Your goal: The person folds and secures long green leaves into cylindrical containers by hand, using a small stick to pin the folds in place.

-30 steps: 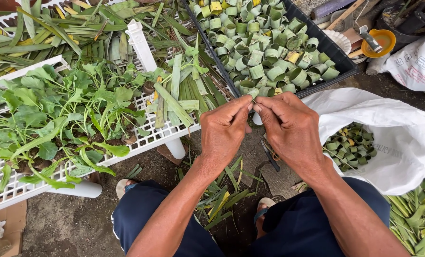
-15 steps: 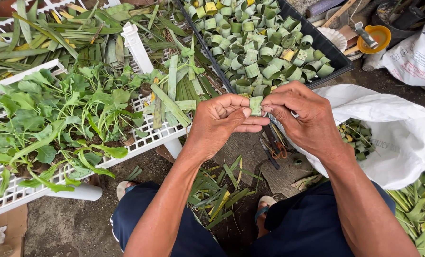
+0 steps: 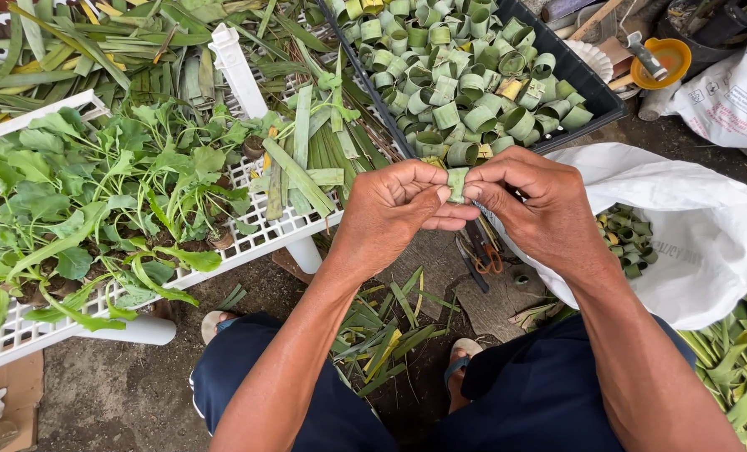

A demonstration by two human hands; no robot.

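My left hand and my right hand meet in front of me and pinch a short strip of green leaf between thumbs and fingertips. The strip stands upright between the two hands, partly hidden by the fingers. Just beyond the hands sits a black tray filled with several small rolled leaf rings. My knees in dark shorts are below the hands.
A white slatted rack on the left carries leafy green seedlings and long cut leaf strips. A white sack on the right holds more leaf rings. Scissors lie on the ground under my hands. Leaf scraps litter the ground.
Both hands have lifted slightly and shifted right with the leaf strip, which now stands out more clearly between the fingertips.
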